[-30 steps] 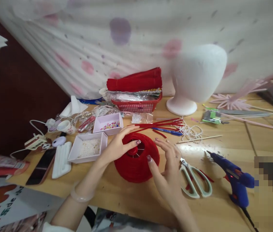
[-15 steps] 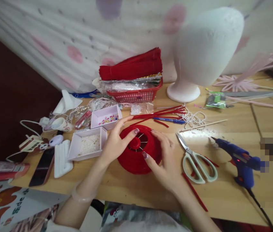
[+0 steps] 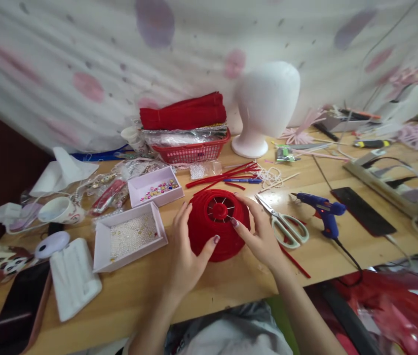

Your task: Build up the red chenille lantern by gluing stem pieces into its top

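A round red lantern (image 3: pixel 209 234), wrapped in fuzzy red strands, rests on the table. Its top opening shows a red hub with thin metal spokes. My left hand (image 3: pixel 187 254) cups the left side, fingers curved along it and thumb on the near face. Against the right side lies my right hand (image 3: pixel 262 235), its thumb near the rim of the opening. Red fuzzy stems (image 3: pixel 227 173) and a blue pen (image 3: pixel 244 181) lie just behind. Scissors (image 3: pixel 285 224) with pale green handles lie to the right, by loose red strips (image 3: pixel 297 264).
A blue glue gun (image 3: pixel 322 209), a black phone-like slab (image 3: pixel 363 211) and a power strip (image 3: pixel 379 185) occupy the right. Bead boxes (image 3: pixel 99 246) stand left. Behind are a red basket (image 3: pixel 194 152) and a white foam head (image 3: pixel 268 103). A phone (image 3: pixel 19 305) lies front left.
The view has shifted, showing more of the table's right side. My left hand has come down from the lantern's top to its left side; the lantern's opening is less covered.
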A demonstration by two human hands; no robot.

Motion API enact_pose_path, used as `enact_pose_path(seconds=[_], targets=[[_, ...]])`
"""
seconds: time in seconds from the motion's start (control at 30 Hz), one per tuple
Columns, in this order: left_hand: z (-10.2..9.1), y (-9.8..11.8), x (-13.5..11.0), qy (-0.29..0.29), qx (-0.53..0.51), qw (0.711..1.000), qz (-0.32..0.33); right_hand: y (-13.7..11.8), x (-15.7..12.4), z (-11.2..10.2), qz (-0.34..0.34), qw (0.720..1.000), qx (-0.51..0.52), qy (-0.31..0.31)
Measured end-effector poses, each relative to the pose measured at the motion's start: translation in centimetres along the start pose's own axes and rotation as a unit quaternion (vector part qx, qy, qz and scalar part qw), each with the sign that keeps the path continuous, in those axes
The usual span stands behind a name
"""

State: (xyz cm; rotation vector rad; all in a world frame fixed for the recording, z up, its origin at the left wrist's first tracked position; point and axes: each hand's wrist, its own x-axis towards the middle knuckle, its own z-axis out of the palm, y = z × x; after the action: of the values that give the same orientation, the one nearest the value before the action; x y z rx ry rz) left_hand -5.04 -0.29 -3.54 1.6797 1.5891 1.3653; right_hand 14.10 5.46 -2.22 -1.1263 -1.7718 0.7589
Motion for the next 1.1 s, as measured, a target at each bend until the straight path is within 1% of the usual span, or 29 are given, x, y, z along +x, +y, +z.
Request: enact_pose_path(seconds=[0.03,0.1,0.17,0.23,0.3,0.37,0.43,0.6,0.8,0.97,1.1], targets=[[0.2,-0.1,-0.1,-0.001,0.017,1.000,0.022,-0.1,-0.1,0.1,0.007,1.000,0.009,0.001],[0.3,-0.1,-0.2,-0.002,0.033,0.998,0.045,-0.2,-0.1,0.2,0.023,0.999,0.033,0.001],[0.2,-0.1,-0.2,0.003,0.048,0.997,0.064,-0.2,-0.1,0.4,0.039,0.998,0.058,0.002],[0.0,0.1,0.0,0.012,0.074,0.992,0.099,-0.1,-0.1,0.5,0.052,0.995,0.079,0.006],[-0.2,0.3,0.0,0.021,0.117,0.980,0.157,0.0,-0.1,0.5,0.061,0.994,0.094,0.011],[-0.3,0.6,0.0,0.024,0.168,0.961,0.220,0.1,-0.2,0.5,0.068,0.992,0.104,0.014],[-0.2,0.8,0.0,0.023,0.207,0.943,0.260,0.2,-0.3,0.6,0.072,0.991,0.112,0.016],[0.0,1.1,-0.2,0.018,0.254,0.929,0.270,0.6,-0.4,0.7,0.073,0.990,0.117,0.028],[0.2,1.3,-0.2,0.039,0.333,0.893,0.301,0.6,-0.3,0.6,0.054,0.993,0.106,0.024],[0.6,2.2,-1.1,0.066,0.348,0.891,0.285,0.1,-1.2,-0.1,0.037,0.995,0.084,0.022],[1.0,2.9,-1.8,0.068,0.365,0.891,0.260,-0.4,-2.2,-1.0,0.036,0.997,0.064,0.020]])
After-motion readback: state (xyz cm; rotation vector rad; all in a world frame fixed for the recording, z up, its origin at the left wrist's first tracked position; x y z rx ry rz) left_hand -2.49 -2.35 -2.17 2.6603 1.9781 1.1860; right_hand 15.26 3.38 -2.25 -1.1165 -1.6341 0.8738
